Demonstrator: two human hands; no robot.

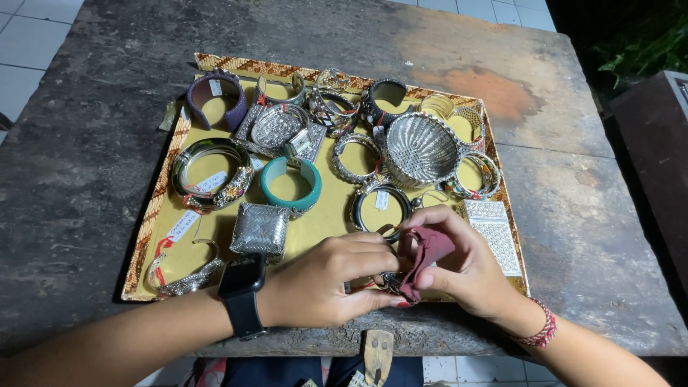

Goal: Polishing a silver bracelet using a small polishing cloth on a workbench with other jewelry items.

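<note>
1. Between my two hands, at the near edge of the tray (143,247), sits a small silver piece (390,281), mostly hidden; I cannot tell what kind.
2. My left hand (326,279) is clenched around that piece, fingertips pinching it steady.
3. My right hand (459,261) grasps a dark red cloth (424,259) and presses it against the metal, so I judge I am mid-polish.
4. Next calls for turning the piece to a fresh face while keeping the cloth tight.
5. Just beyond my knuckles lie a dark bangle (380,208) and a woven silver box (259,229).
</note>
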